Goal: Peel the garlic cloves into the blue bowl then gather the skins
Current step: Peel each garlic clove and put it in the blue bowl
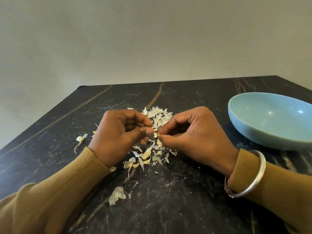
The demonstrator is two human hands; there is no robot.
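Peeling looks to be the step in hand. My left hand point(121, 132) and right hand point(194, 135) each pinch one small garlic clove point(155, 130) at the fingertips, just above the skins point(158, 115) strewn on the bench point(185, 200). The blue bowl point(236, 122) sits well apart on my right, showing no cloves. Next I'd strip the last skin, then carry the clove rightward over its rim.

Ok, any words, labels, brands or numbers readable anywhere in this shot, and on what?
None readable. The blue bowl is plain, the silver bangle shows no marking I can make out, and the dark table carries only pale veining and garlic skins.
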